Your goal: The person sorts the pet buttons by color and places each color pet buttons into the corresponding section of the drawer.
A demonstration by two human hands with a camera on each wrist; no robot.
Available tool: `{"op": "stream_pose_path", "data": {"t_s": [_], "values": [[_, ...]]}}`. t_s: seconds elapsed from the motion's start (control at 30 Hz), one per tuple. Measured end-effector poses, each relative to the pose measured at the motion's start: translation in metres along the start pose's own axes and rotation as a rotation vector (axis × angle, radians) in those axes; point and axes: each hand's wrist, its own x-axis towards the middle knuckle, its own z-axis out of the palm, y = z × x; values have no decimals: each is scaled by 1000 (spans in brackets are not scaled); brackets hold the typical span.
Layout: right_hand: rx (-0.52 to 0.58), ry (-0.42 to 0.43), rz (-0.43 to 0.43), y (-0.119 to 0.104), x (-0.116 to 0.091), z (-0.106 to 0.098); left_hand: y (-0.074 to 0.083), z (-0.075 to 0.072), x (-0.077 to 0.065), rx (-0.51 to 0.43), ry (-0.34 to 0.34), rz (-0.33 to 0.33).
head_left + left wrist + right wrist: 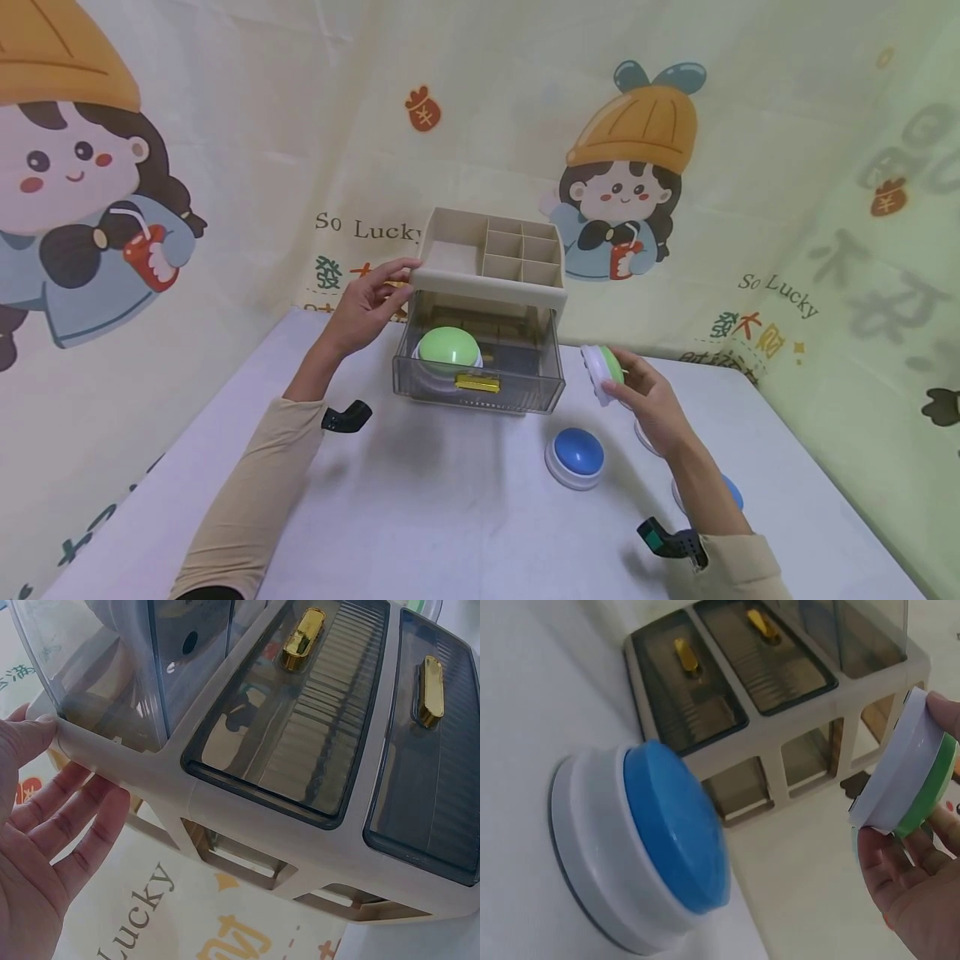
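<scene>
A beige drawer organizer (491, 287) stands near the back of the table, its top smoky clear drawer (525, 396) pulled out. Inside that drawer lies a green-topped push button (448, 346) with a white base. My left hand (367, 307) holds the organizer's upper left edge, with the thumb (34, 735) at the front frame and fingers along the side. To the right of the drawer, my right hand (651, 400) grips another green-and-white push button (602, 373), tipped on its side. A blue push button (579, 454) sits on the table below it.
Another blue button (733, 492) is partly hidden behind my right forearm, and a white base (645, 437) shows beside the right hand. Two lower drawers with gold handles (431, 690) are closed. A printed cloth (480, 125) hangs behind the white table (435, 517).
</scene>
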Motion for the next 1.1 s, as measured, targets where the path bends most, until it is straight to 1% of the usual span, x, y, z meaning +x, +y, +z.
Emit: {"op": "stream_pose_path", "data": {"t_s": [0.07, 0.2, 0.3, 0.53, 0.67, 0.77, 0.97, 1.0, 1.1], "values": [[20, 3, -34, -4, -1, 1, 0, 0, 0, -3, 0, 0], [101, 18, -73, -15, -5, 4, 0, 0, 0, -2, -1, -1], [154, 22, -83, -26, -9, 6, -1, 0, 1, -2, -2, 2], [242, -11, -87, -48, -15, 11, -1, 0, 0, -8, -5, 0], [255, -18, -110, -55, -15, 15, -1, 0, 0, -3, 0, -2], [213, 2, -134, -59, -15, 19, -1, 0, -1, 2, 4, 2], [3, 99, -192, -72, -14, 25, 0, 1, -1, 7, 4, 8], [-18, 111, -201, -74, -14, 25, 1, 1, -1, 7, 3, 8], [-33, 124, -222, -79, -15, 28, -1, 0, 0, 2, 1, 7]]}}
